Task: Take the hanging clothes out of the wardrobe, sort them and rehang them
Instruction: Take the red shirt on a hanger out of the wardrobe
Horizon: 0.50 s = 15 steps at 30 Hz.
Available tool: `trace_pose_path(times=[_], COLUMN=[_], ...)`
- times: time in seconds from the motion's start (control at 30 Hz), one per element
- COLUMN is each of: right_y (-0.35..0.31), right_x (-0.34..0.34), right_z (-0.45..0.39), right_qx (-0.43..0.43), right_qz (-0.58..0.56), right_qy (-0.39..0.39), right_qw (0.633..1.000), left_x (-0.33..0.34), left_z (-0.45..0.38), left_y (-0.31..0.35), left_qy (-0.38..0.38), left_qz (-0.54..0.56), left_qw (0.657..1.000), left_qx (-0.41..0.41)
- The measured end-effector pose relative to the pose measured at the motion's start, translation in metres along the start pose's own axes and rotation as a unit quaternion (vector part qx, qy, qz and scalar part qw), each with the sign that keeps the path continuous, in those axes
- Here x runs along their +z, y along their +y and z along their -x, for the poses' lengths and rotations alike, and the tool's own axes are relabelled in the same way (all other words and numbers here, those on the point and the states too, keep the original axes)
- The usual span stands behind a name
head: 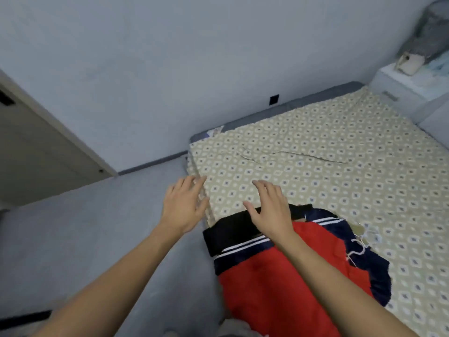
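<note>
Patterned bed (328,152) bears red garment (279,283), perhaps a jacket, beneath spread fingers (261,188).

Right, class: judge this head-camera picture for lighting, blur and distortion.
Head view: soft, even light without glare; wide-angle bending slants the door and wall; the far nightstand is smeared; both hands, left hand and right hand, and the red garment look slightly soft.

Head camera looks steeply down (close) over the bed (315,166).

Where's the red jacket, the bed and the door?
red jacket (279,283), head view, on its red body.
bed (315,166), head view, on bare patterned sheet.
door (36,154), head view, on its brown panel.
</note>
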State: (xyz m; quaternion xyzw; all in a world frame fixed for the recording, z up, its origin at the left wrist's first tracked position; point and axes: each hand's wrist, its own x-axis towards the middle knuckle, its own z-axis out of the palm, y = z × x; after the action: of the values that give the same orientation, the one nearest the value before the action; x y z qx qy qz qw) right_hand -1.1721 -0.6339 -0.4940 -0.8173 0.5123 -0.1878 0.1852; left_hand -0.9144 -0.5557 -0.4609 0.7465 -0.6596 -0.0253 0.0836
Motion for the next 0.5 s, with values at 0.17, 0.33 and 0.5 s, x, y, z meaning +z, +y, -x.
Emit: trace_pose_path(times=[0.17,0.33,0.5], right_y=[-0.144,-0.289,-0.419], right_x=[0.034,0.076,0.116], right_z=[-0.007,0.037,0.109], right_qx=[-0.139,-0.267,-0.355], right_qz=[-0.025,-0.031,-0.059], right_qy=[-0.040,-0.079,-0.122], right_qw=[0.989,0.960,0.925], left_x=[-0.060,-0.107,-0.146], left_z=[0.109,0.253,0.396], left_y=[-0.101,-0.181,-0.234], left_qy=[0.057,0.119,0.165], left_qz=[-0.020,-0.024,-0.045], left_qw=[0.988,0.958,0.919], left_qx=[-0.142,-0.261,-0.355])
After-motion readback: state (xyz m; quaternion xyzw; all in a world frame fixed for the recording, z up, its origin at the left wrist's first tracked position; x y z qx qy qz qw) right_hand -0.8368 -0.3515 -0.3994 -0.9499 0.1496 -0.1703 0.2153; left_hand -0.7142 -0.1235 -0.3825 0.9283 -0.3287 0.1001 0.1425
